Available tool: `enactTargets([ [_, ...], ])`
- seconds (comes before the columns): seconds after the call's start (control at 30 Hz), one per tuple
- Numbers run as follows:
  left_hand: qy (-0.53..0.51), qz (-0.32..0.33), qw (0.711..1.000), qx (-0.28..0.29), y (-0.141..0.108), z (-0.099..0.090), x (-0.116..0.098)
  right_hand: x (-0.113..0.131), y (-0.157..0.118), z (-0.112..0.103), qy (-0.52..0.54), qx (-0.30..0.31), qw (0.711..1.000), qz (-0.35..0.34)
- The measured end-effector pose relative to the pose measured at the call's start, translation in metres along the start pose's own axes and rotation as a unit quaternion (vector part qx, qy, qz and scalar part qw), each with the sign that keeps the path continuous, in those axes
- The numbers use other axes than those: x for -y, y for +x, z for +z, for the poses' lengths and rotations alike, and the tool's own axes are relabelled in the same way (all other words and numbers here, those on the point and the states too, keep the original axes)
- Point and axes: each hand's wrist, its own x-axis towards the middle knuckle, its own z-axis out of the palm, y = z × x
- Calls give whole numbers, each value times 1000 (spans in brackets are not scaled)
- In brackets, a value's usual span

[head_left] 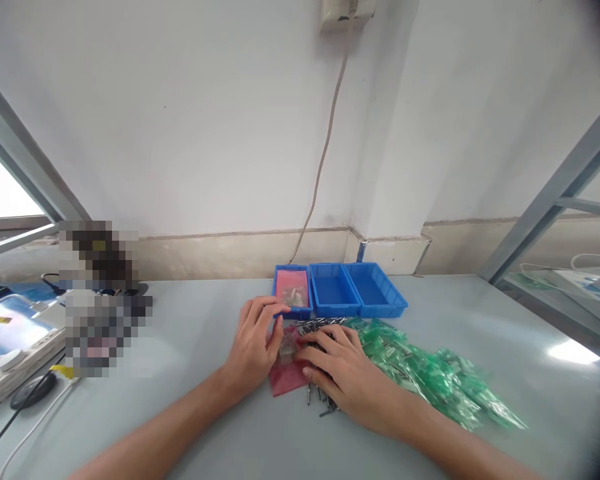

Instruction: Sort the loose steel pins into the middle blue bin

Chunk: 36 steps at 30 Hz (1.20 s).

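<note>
A pink bag (289, 377) with small pieces showing through it lies on the grey table (220, 440). My left hand (255, 340) is at the bag's left side, fingers bent and apart, thumb near its edge. Over the bag's right side and a pile of thin metal pins (325, 407) rests my right hand (337, 367), its fingers spread and their tips touching the bag. Part of the pile is hidden beneath that hand. Right of it lie green plastic bags (430, 377) with metal pieces inside.
Three blue trays (377, 290) stand side by side behind the hands; the left one holds another pink bag (293, 287). At the left are a power strip (40, 347), a mouse (34, 391) and cables. A wall closes off the back.
</note>
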Motion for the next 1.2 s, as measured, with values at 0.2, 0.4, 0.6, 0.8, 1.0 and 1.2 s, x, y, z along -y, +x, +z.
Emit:
enactTargets([
  [0.2,94,29,986,137,-4,7,2,-2,2,2,-28,-16,999,23],
  [0.4,209,21,964,166,-8,8,1,-2,2,2,-28,-20,999,18],
  [0.6,175,-16,967,187,-10,8,1,-4,2,3,-32,-20,999,12],
  [0.8,142,-29,973,177,-8,6,-1,-8,2,6,-44,-26,999,-2],
  [1.0,74,-63,979,180,-12,9,-2,-10,0,8,-63,-19,998,-13],
  [1.2,-2,-81,982,170,-12,8,-4,-8,1,6,-54,-23,998,-11],
])
